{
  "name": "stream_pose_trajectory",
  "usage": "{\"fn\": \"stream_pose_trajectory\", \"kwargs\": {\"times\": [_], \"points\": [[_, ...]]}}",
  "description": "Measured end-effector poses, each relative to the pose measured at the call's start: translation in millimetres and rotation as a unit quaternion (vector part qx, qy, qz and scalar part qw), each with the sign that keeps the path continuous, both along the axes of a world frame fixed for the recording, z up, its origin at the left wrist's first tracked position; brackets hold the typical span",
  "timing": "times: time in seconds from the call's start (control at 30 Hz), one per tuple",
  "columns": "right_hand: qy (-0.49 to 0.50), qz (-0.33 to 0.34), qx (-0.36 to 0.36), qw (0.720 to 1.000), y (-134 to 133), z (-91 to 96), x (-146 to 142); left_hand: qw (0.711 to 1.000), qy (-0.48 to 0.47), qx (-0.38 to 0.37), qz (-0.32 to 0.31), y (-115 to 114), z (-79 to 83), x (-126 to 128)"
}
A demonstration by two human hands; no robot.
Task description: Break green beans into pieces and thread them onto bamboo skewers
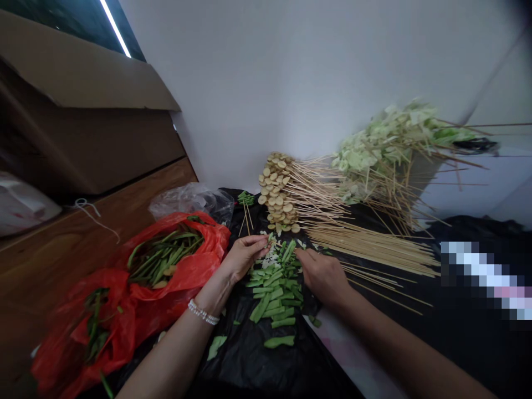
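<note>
Flat green bean pieces (pixel 272 296) lie in a loose heap on black plastic sheeting (pixel 245 366) in front of me. My left hand (pixel 246 255), wearing a beaded bracelet, is closed in a pinch on a small pale-green bean piece (pixel 270 239) just above the heap's far end. On the heap's right side, my right hand (pixel 324 272) is curled with its fingertips pressed together; what they grip, if anything, is hidden. Bare bamboo skewers (pixel 378 246) lie in a bundle just beyond it. Small white scraps are strewn between the hands.
Skewered round pale slices (pixel 276 191) are piled against the wall. Skewered cabbage leaves (pixel 386 138) stand behind to the right. A few skewered green pieces (pixel 246 198) lie near a clear bag (pixel 193 202). Red bags (pixel 166 299) of beans sit left, below a cardboard box (pixel 95 133).
</note>
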State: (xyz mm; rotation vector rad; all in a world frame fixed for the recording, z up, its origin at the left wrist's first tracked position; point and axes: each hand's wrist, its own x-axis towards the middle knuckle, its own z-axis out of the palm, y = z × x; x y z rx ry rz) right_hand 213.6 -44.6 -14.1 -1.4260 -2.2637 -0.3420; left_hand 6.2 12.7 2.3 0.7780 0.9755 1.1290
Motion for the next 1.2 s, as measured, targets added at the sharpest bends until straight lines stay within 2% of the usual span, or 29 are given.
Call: {"fn": "stream_pose_trajectory", "kwargs": {"times": [0.43, 0.6, 0.87, 1.1, 1.2], "points": [[0.022, 0.017, 0.009, 1.0, 1.1, -2.3, -0.3, 1.0, 0.009, 0.001, -0.012, -0.3, -1.7, 0.7], [0.031, 0.021, 0.021, 0.999, 1.1, -2.3, 0.7, 0.999, -0.013, 0.004, -0.036, -1.4, -3.5, 0.0], [0.061, 0.019, -0.031, 0.997, 0.8, -3.2, -1.3, 0.999, -0.013, 0.007, -0.04, -2.5, -4.3, 2.5], [0.044, 0.012, 0.006, 0.999, 0.1, -3.5, -0.8, 0.999, -0.007, 0.003, -0.032, -5.0, -3.0, 5.1], [0.065, 0.021, -0.021, 0.997, 0.4, -3.5, -1.0, 0.999, -0.016, 0.004, -0.038, -5.1, -4.0, 5.3]]}}
